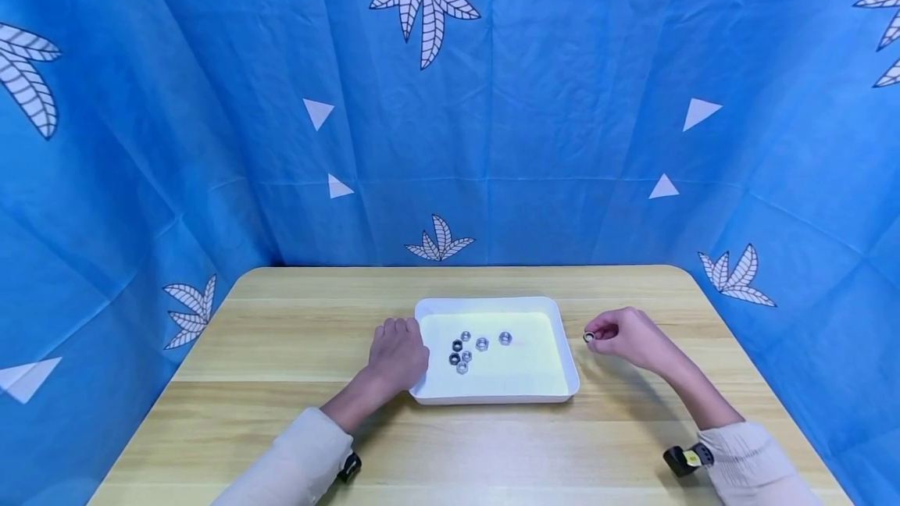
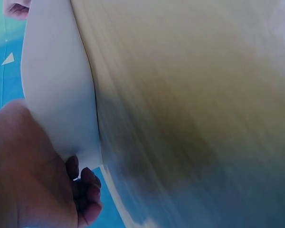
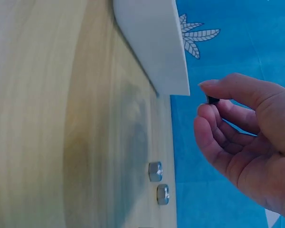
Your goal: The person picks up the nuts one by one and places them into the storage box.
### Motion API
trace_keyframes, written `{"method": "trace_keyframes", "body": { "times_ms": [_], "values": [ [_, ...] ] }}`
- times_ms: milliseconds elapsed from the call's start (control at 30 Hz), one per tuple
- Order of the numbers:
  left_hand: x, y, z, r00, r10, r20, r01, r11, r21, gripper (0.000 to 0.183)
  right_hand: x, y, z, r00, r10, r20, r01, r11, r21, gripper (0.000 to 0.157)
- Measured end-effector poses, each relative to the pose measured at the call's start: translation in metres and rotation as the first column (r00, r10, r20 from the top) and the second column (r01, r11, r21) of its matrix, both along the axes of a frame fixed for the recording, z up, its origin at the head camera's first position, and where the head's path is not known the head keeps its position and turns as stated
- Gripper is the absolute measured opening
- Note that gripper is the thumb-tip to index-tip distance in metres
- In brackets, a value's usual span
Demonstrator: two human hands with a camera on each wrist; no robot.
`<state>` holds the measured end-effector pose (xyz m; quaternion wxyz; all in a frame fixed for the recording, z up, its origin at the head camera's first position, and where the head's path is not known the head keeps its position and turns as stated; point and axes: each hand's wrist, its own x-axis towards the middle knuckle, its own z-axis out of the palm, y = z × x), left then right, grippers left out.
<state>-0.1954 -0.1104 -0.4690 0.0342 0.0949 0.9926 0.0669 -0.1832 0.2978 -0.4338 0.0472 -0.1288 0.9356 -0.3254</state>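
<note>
A shallow white tray (image 1: 492, 398) stands mid-table, with several hex nuts (image 1: 482, 343) on its floor, some silver and some dark. Over the tray's left rim, my left hand (image 1: 399, 351) holds on with curled fingers; the left wrist view has its fingertips (image 2: 89, 176) right by the tray's corner. To the right of the tray, my right hand (image 1: 626, 338) pinches one small nut (image 1: 589, 336) between thumb and fingertips. This nut looks dark in the right wrist view, raised above the tabletop. Two silver nuts (image 3: 156, 171) lie on the table near that hand.
The light wooden table (image 1: 302, 404) has rounded far corners. A blue curtain (image 1: 527, 123) with leaf and triangle prints hangs behind it and at both sides. Wrist cameras (image 1: 685, 459) are strapped at both sleeves.
</note>
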Motion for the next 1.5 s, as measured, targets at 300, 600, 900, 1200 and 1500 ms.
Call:
{"method": "trace_keyframes", "body": {
  "times_ms": [300, 600, 900, 1200, 1500],
  "values": [
    [0.0, -0.001, 0.0, 1.0, 0.003, -0.002, -0.003, 1.0, 0.006, 0.03, -0.006, -0.013, 0.009, 1.0, 0.006, 0.009, -0.005, 0.999, -0.047, 0.018],
    [0.001, 0.0, 0.0, 1.0, 0.006, -0.002, -0.006, 1.0, -0.004, 0.031, -0.012, -0.029, 0.011, 0.999, 0.031, -0.014, -0.032, 0.997, -0.076, 0.018],
    [0.001, -0.001, -0.002, 1.0, 0.005, -0.005, -0.005, 1.0, -0.009, 0.031, -0.015, -0.046, 0.013, 0.999, 0.054, 0.009, -0.052, 0.993, -0.11, 0.019],
    [0.0, -0.001, -0.003, 1.0, 0.004, 0.0, -0.004, 1.0, -0.019, 0.032, -0.019, -0.056, 0.016, 0.998, 0.067, 0.01, -0.065, 0.99, -0.121, 0.019],
    [0.0, 0.0, -0.001, 1.0, 0.008, 0.007, -0.008, 1.0, 0.0, 0.029, -0.02, -0.066, 0.01, 0.996, 0.076, 0.037, -0.069, 0.986, -0.15, 0.021]
  ]
}}
